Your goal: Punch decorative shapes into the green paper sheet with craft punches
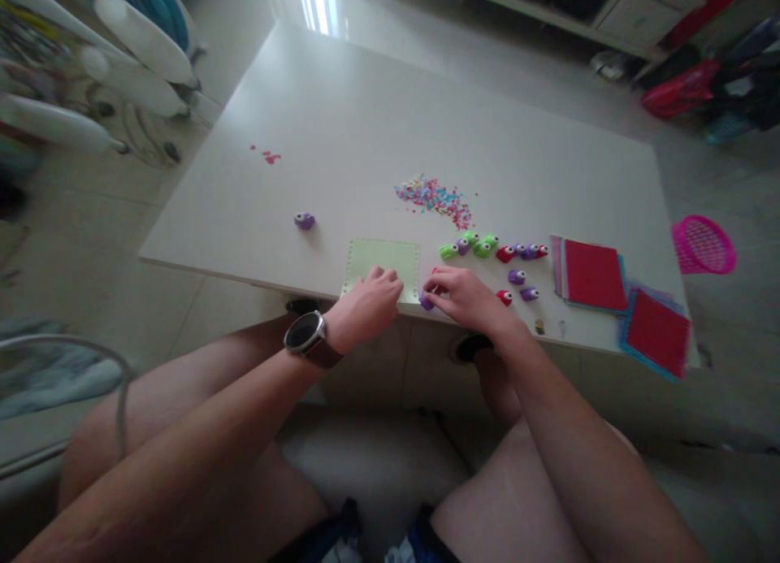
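A pale green paper sheet (383, 258) lies at the table's near edge, with small marks or holes along its borders. Over its lower part is my left hand (371, 293), fingers bent and pressed onto the paper; the fingertips are partly hidden. My right hand (458, 293) is just right of the sheet, thumb and fingers pinching a small purple googly-eyed figure (426, 301) near the sheet's lower right corner. A bit of red shows behind those fingers. Right of this hand lie a red figure (504, 297) and purple figures (530, 294).
Green figures (485, 246) and others form a row behind my right hand. Beyond them is confetti (435, 197). One purple figure (304, 220) and red bits (270, 157) are at left. Red-topped paper stacks (594, 275) (658, 334) sit at right, beside a pink basket (704, 244).
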A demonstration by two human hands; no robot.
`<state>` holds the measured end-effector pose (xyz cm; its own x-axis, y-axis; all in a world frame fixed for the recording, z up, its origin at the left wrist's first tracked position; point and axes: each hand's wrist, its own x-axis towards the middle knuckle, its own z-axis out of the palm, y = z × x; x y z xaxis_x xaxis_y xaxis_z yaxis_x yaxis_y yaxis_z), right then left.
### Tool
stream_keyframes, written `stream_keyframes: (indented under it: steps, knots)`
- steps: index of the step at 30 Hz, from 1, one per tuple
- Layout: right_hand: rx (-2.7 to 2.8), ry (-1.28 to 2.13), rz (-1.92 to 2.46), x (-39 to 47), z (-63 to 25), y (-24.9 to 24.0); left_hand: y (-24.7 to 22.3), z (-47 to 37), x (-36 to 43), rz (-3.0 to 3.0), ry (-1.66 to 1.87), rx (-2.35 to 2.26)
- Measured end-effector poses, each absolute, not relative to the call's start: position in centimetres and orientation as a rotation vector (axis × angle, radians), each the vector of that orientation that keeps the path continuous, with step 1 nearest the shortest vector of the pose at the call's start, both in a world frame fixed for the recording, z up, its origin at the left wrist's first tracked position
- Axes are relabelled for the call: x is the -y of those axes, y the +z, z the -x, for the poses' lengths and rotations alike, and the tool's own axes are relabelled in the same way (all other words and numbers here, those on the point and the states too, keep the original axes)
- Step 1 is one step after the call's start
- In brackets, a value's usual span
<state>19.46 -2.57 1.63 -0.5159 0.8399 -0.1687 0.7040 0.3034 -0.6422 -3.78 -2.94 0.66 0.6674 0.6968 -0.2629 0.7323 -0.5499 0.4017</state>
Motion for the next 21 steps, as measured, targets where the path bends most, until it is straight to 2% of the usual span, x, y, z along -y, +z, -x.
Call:
stream_keyframes:
  steps: [14,21]
  knots:
    - [2.429,1.0,1.386,2.9,-18.9,1.4,1.2,4.1,3.2,-2.362,-0.103,-1.111]
    - [2.217,1.149,1.663,2.9,-18.3,2.1,0.9,4.2,3.2,-2.377,-0.099,-1.091]
